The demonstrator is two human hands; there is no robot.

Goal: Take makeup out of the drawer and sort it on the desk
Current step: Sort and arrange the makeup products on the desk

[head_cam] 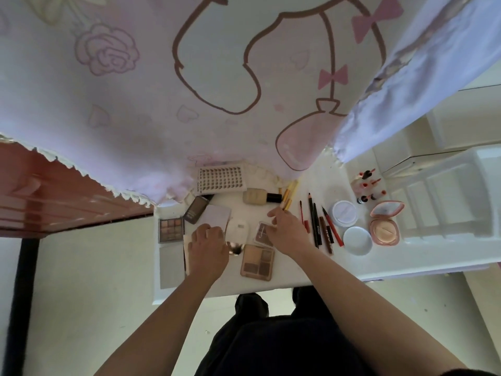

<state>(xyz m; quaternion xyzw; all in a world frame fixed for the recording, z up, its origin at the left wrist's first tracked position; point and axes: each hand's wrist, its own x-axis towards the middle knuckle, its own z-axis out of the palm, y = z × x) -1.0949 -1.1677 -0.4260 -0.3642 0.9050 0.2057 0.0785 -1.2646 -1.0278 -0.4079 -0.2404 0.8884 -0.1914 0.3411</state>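
On the white desk top (292, 272) my left hand (208, 249) lies knuckles up over a flat beige case (186, 252), fingers bent down at its far edge. My right hand (288, 231) pinches a small clear-lidded brown palette (262, 236) at its upper corner. Between the hands lie a white oval case (238, 229), a gold round piece (236, 250) and a beige four-pan palette (257, 262). A lilac square card (217, 216) sits just beyond my left fingers.
A nine-pan palette (170, 229) and grey mirror (171, 267) lie left. Behind are a lash tray (221, 178), foundation bottle (259, 198) and gold pencils (289, 192). To the right are liner pencils (315, 226), round puff cases (357, 240), a pink compact (385, 222), small bottles (366, 185) and a white drawer unit (447, 202). A pink curtain (162, 104) hangs over the back.
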